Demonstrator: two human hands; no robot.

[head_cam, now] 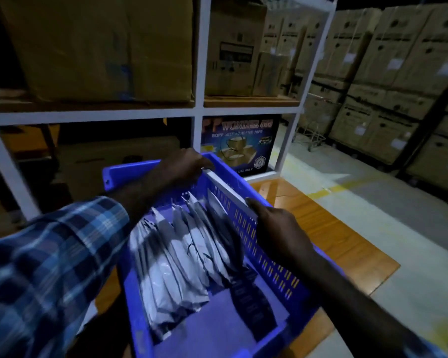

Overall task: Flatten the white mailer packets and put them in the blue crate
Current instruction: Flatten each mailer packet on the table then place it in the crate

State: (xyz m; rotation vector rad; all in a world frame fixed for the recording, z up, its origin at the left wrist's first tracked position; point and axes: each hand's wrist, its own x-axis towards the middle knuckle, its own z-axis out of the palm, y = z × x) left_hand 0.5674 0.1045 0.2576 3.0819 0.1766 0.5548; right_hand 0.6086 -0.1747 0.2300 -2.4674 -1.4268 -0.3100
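A blue crate [267, 257] with slotted walls sits on a wooden surface in front of me. Several white mailer packets [181, 254] stand on edge inside it, leaning in a row against its right wall. One flat white packet [228, 188] is held edge-up along that wall. My left hand [184, 166] grips its far end near the crate's back corner. My right hand [277, 223] holds its near end, fingers curled over the edge. A plaid sleeve covers my left arm.
A white shelf frame [199, 107] stands right behind the crate with cardboard boxes and a tape carton [241, 143]. Stacked cartons [388, 81] line the right side across a concrete aisle. The wooden platform [329, 228] extends to the crate's right.
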